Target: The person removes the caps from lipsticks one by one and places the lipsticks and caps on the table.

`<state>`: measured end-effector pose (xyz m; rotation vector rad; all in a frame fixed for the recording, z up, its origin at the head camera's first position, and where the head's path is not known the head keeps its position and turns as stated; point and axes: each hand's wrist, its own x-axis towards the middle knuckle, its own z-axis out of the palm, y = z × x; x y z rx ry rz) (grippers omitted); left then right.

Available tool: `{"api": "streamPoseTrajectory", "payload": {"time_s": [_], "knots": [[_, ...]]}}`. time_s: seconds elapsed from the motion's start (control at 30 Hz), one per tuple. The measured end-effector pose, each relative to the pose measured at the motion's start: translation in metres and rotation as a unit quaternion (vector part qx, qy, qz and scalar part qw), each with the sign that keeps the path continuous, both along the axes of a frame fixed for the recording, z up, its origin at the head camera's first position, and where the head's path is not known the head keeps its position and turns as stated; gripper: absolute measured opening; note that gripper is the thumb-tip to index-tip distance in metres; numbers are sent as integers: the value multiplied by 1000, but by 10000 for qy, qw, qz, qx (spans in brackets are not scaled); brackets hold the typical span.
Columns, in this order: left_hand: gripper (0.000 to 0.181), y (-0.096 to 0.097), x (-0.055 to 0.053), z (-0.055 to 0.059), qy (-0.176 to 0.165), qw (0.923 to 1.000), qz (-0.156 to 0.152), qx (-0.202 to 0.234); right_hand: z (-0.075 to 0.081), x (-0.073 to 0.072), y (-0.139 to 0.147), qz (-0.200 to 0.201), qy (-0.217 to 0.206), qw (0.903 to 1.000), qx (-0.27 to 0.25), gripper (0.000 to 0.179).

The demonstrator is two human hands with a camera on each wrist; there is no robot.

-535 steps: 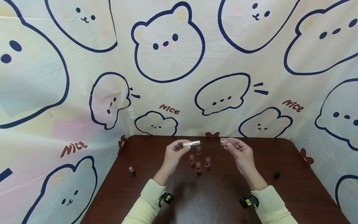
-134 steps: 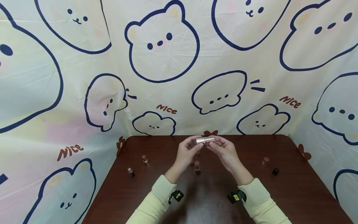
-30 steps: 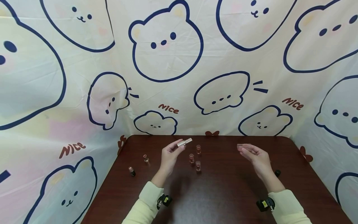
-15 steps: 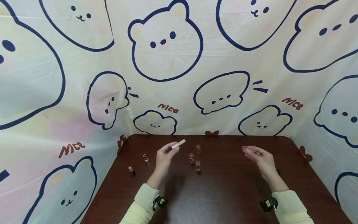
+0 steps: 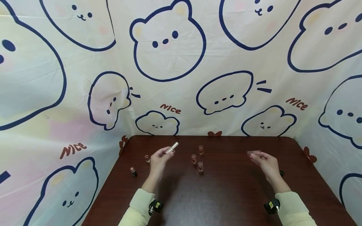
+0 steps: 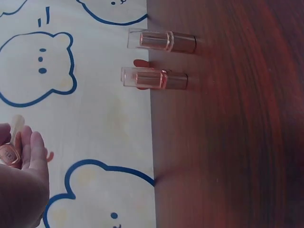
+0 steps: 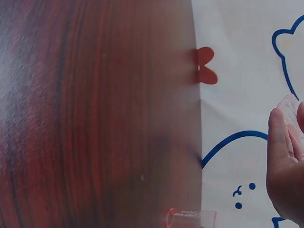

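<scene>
My left hand (image 5: 159, 160) pinches an uncapped lipstick (image 5: 172, 147) with a pale shiny tube, tilted up and raised above the table's left half. In the left wrist view, the same hand (image 6: 26, 166) is at the left edge with the lipstick's round end towards the camera. My right hand (image 5: 267, 163) holds a clear lipstick cap (image 5: 253, 152) by its fingertips over the right half. Nearest the left hand stands an uncapped lipstick (image 5: 147, 159), and a black-based lipstick (image 5: 133, 172) is further left. A second clear cap (image 7: 194, 219) shows low in the right wrist view.
Three capped lipsticks stand mid-table: a back one (image 5: 200, 150), a left one (image 5: 193, 159) and a front one (image 5: 200, 167). A black cap (image 5: 281, 173) is partly hidden behind the right wrist. A patterned cloth (image 5: 181, 94) hangs behind the brown table (image 5: 209, 201).
A mid-table lipstick was taken up and its clear cap pulled off. Over the last second the left hand moves left with the lipstick; the right moves slightly right and lower with the cap.
</scene>
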<state>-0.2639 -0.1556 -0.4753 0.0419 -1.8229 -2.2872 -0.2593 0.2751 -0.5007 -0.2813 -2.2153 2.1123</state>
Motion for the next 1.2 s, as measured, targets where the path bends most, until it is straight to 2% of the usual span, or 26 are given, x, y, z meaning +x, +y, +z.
{"api": "streamPoseTrajectory", "payload": {"time_s": [0.13,0.3,0.5,0.67,0.83,1.1,1.2], "knots": [[26,-4,2,-3,-116,9999,55,-101,-6,-2,3,-81,-13,9996,286,41],[24,-10,4,-9,-215,9996,116,-138,-12,-6,3,-262,-36,9954,919,48],[26,-17,6,-16,-219,9993,260,-149,-17,-10,0,-454,-99,9853,1646,49],[25,-24,6,-21,-255,9987,401,-162,-19,-11,-2,-624,-134,9765,2060,44],[23,-31,5,-25,-332,9971,648,-222,-21,-13,-3,-734,-156,9638,2560,42],[26,-40,6,-30,-601,9874,1107,-961,-28,-17,-2,-814,-88,9437,3204,35],[28,-42,5,-33,-679,9838,1214,-1129,-29,-18,-1,-770,-44,9395,3337,35]]}}
